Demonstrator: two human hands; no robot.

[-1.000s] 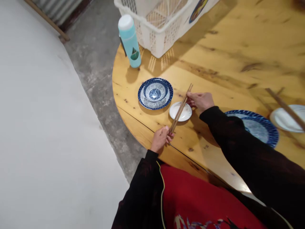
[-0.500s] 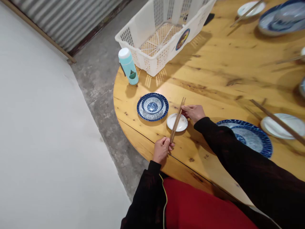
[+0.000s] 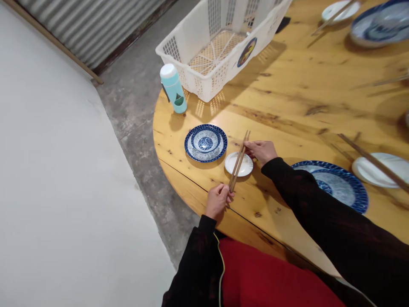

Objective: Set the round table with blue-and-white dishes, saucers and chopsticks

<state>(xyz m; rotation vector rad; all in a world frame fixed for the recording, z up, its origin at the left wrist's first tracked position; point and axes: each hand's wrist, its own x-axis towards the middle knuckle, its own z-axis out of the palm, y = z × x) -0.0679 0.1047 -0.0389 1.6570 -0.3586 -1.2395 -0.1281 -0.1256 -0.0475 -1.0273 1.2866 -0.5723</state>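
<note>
A pair of wooden chopsticks (image 3: 238, 164) lies across a small white dish (image 3: 244, 167). Their near ends are pinched by my left hand (image 3: 219, 199), close to the table's front edge. Toward the far ends, the fingers of my right hand (image 3: 260, 150) close on the chopsticks just beyond the dish. Left of the dish sits a blue-patterned plate (image 3: 190, 154) with a matching smaller bowl (image 3: 205, 143) on it. My right forearm passes over another blue-rimmed plate (image 3: 347, 187) and hides part of it.
A white plastic crate (image 3: 204, 83) stands at the back, beside a light-blue bottle (image 3: 176, 91). More chopsticks (image 3: 372, 162) rest on a white dish (image 3: 383, 164) at the right. Further tableware lies at upper right. The wooden table's (image 3: 179, 179) rounded edge runs along the left.
The two chopsticks show slightly more gap between them. Both hands keep nearly the same place and hold; the whole view has shifted a little.
</note>
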